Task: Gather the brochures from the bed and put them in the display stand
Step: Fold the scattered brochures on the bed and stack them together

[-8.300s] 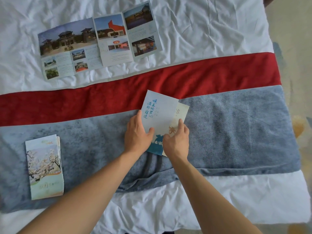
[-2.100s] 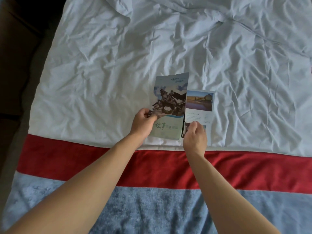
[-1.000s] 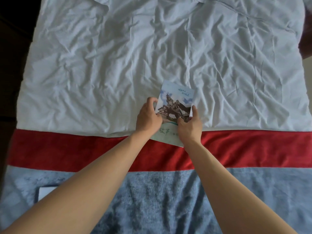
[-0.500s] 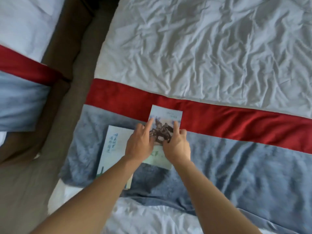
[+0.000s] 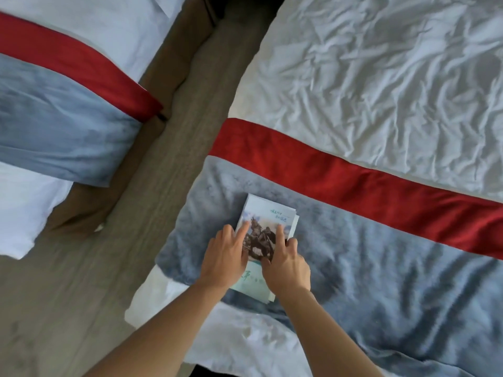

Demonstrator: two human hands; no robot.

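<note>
Spreading across the view from twelve to four o'clock is the bed (image 5: 381, 77) — crumpled white sheet, then a smooth red band, then a plush grey-blue runner (image 5: 381, 281). Toward nine o'clock a second bed (image 5: 54, 118) sits past a strip of wood-grain floor (image 5: 81, 295). Near centre, on the runner, lies a rectangular stack of brochures (image 5: 268, 213) — pale glossy cover, dark horseman photo. The left hand (image 5: 224, 257) and right hand (image 5: 287, 268) press flat on it, fingers loosely spread, gripping nothing.
</note>
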